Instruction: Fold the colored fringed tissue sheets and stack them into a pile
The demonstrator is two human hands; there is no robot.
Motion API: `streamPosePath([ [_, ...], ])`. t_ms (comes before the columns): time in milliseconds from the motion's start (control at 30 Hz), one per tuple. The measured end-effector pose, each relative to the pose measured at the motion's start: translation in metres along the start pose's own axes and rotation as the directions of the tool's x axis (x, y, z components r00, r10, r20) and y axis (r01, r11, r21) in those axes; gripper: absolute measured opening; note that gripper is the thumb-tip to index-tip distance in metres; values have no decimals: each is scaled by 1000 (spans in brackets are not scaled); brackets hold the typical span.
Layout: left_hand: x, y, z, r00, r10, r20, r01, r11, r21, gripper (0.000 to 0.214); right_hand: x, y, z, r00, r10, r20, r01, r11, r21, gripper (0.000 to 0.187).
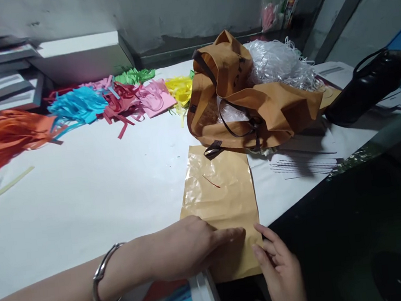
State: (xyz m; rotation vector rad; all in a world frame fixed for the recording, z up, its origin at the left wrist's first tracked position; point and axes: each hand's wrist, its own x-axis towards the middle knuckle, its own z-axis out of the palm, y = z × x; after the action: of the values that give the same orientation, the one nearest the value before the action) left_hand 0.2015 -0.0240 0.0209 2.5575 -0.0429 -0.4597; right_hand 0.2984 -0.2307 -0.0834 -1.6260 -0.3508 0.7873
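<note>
A brown paper envelope (224, 201) with a shiny, wrinkled surface lies at the front of the white-covered table, its lower end reaching past the near edge. Across its lower part rests my left hand (186, 248), the index finger stretched to the right and pressing on the paper; its other fingers are mostly hidden. A silver bangle (98, 278) circles my left wrist. My right hand (281, 267) grips the envelope's lower right edge, thumb and index fingertip on the paper and the other fingers curled. A thin dark red strand (211, 182) lies on the envelope.
An orange fabric bag (275, 108) slumps just behind the envelope, beside white shredded filler (279, 64). A black bottle (367, 85) leans at the right. Colored paper shreds (77, 105) and white boxes (81, 58) line the back left. Below my left arm sits an open box (203, 297) containing colored pieces.
</note>
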Motion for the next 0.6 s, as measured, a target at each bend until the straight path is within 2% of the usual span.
streamPosePath([
  [100, 0, 0, 1, 999, -38, 15, 37, 999, 31, 54, 2, 6, -2, 990, -137, -35, 133, 985, -106, 39],
  [200, 1, 0, 4, 1000, -25, -5, 26, 1000, 16, 46, 7, 9, -4, 945, -328, 4, 320, 918, -233, 27],
  [267, 1, 2, 5, 999, -16, -33, 17, 1000, 26, 41, 10, 7, -4, 917, -399, -7, 382, 884, -269, 22],
  [400, 1, 6, 3, 999, -37, -20, 38, 996, 81, 41, 14, 2, -1, 911, -409, -51, 386, 890, -242, 14],
  [500, 2, 6, 2, 999, -41, 4, 41, 996, 74, 41, 15, -3, -3, 920, -391, -14, 376, 892, -252, 12],
  [600, 0, 4, 4, 1000, -29, -8, 29, 999, 37, 43, 16, -8, -6, 886, -460, 48, 450, 832, -324, 8],
])
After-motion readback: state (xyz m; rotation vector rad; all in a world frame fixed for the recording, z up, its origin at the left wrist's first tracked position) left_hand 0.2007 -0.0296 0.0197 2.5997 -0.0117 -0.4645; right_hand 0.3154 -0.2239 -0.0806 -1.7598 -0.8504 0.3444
